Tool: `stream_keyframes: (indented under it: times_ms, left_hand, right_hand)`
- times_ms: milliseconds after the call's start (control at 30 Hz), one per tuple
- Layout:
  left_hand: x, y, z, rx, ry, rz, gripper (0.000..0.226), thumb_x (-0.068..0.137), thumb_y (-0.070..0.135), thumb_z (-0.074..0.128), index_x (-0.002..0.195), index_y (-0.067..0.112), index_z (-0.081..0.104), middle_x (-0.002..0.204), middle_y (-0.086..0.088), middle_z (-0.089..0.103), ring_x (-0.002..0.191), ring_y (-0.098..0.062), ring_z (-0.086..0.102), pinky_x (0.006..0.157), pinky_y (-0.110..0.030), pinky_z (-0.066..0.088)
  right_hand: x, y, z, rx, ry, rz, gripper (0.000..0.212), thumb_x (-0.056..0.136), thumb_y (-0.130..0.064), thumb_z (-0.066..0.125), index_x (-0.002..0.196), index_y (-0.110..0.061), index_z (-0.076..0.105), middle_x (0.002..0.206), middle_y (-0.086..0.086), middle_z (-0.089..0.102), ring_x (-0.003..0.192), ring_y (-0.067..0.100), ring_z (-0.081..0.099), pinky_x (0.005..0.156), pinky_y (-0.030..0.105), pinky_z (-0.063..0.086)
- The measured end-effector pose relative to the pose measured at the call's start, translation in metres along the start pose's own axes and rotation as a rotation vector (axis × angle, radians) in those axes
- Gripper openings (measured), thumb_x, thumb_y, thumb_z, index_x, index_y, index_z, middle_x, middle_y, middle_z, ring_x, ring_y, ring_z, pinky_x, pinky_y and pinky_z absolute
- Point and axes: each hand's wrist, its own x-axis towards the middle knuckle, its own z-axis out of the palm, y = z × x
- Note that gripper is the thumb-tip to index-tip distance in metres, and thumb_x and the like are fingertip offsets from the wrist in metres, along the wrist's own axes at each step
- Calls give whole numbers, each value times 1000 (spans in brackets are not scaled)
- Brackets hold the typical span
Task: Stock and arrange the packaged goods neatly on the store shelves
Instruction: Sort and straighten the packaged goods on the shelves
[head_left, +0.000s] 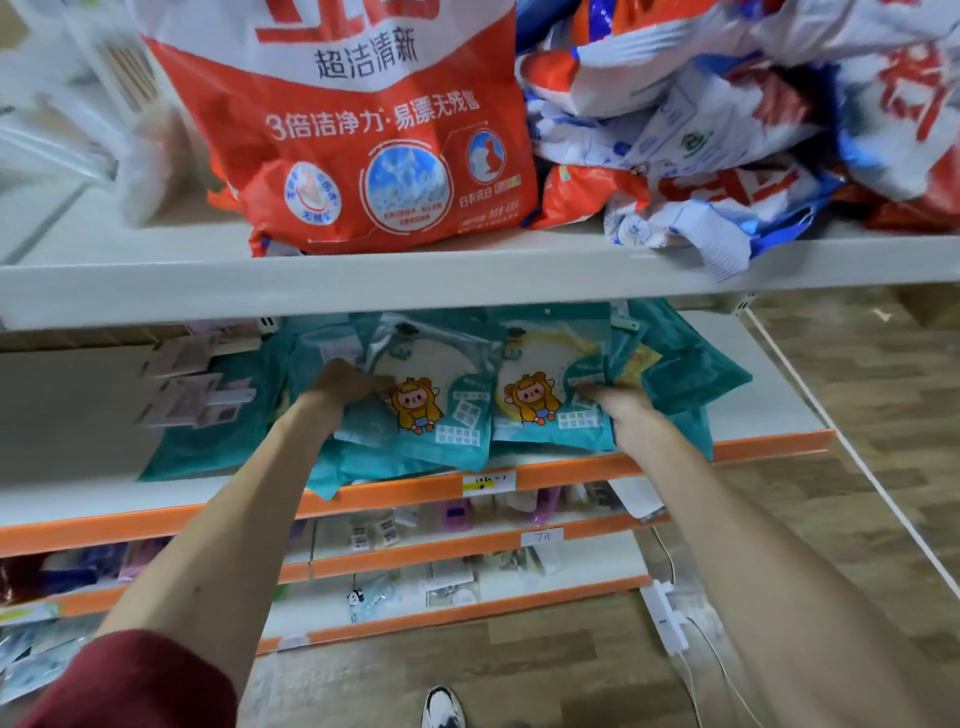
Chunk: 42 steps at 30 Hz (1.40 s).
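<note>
Several teal packets with a cartoon figure lie in a loose pile on the second shelf (769, 426). My left hand (343, 387) grips the left edge of one teal packet (441, 410), fingers curled over it. My right hand (615, 397) holds the right side of the neighbouring teal packet (540, 410); its fingertips are hidden among the packets. Both forearms reach under the top shelf (415, 286). More teal packets (685, 364) are stacked behind and to the right.
A big red-and-white detergent bag (374, 140) stands on the top shelf beside a heap of crumpled bags (727, 119). Pale pink small packs (197, 395) lie at the left. Lower orange-edged shelves (467, 551) carry small goods. A power strip (665, 618) and my shoe (441, 709) are on the wooden floor.
</note>
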Motion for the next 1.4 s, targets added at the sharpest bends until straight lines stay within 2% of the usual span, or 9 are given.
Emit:
stream_keyframes:
  times_ms: [100,233,400,500,600,833,1067,1300,1400]
  left_hand:
    - [-11,8,-7,-194,-34,21,25,78,10,78,90,-6,64,99,-23,69,80,-33,68,84,-49,56]
    - [-21,14,-12,-251,0,92,21,84,9,72,98,-4,65,101,-22,67,89,-34,66,86,-49,54]
    - [-17,-1,-26,-327,42,122,31,82,12,75,107,-3,65,107,-23,68,98,-40,66,88,-59,52]
    - [-29,-19,-38,-371,34,141,20,81,8,75,96,-1,67,100,-26,68,97,-42,65,88,-62,51]
    - [-64,-37,-56,-372,103,131,17,75,10,80,80,5,65,90,-22,69,84,-37,67,83,-56,55]
    - [-155,-114,-111,-405,156,122,9,85,11,72,80,6,66,81,-15,68,65,-25,62,60,-32,56]
    - [-217,-206,-200,-428,289,48,11,87,13,70,83,4,65,75,-13,67,63,-23,60,59,-29,50]
    - [-248,-274,-306,-459,425,52,16,81,15,73,67,8,70,78,-19,70,75,-28,62,78,-45,54]
    - [-257,-302,-351,-503,461,26,11,84,16,71,77,8,71,87,-19,73,81,-35,68,85,-52,56]
  right_hand:
    - [11,-6,-3,-15,5,-75,65,41,-27,89,100,-13,67,105,12,72,96,33,69,88,51,55]
    - [-67,-42,8,-63,83,-168,37,77,-8,78,111,-9,62,107,6,64,100,26,61,94,42,52]
    - [-90,-34,4,-61,120,-272,37,77,-5,77,110,-9,62,111,6,65,101,26,62,90,33,50]
    - [-94,-13,-6,-54,100,-267,37,76,-9,79,110,-4,66,111,17,69,98,32,67,92,46,54]
    - [-128,0,-6,24,67,-252,24,82,-7,74,106,-7,67,105,18,70,94,35,68,88,54,55]
    - [-220,55,39,95,-23,-269,12,90,-12,68,100,-8,63,89,6,68,74,20,63,58,27,47]
    - [-295,114,119,73,-183,-177,9,85,-14,73,91,-15,66,105,11,71,98,30,67,94,51,52]
    - [-350,116,201,-26,-303,-207,20,86,-17,73,104,-12,66,105,8,71,100,29,67,96,52,51]
    - [-373,116,245,-30,-344,-208,14,86,-13,72,98,-11,65,104,11,71,98,30,68,94,53,52]
